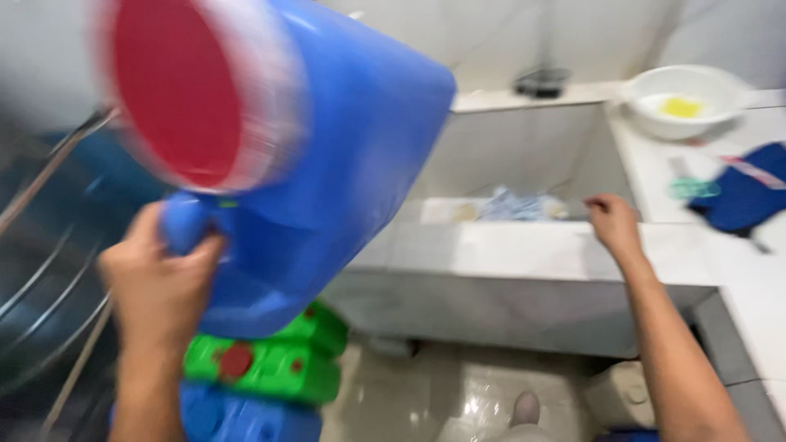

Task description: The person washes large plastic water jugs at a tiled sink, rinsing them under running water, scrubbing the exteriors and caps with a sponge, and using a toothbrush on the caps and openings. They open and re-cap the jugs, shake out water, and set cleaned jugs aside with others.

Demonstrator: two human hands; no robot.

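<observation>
Left hand clenched around handle of blue jug, tilted up left of white basin. Right hand resting on basin's rim, fingers curled, empty.

One blue jug in the left hand, one green container below it, one white bowl and one blue cloth beyond the right hand.

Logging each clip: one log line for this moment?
left hand: grips blue jug handle | right hand: rests on white ledge | jug tilted
</observation>
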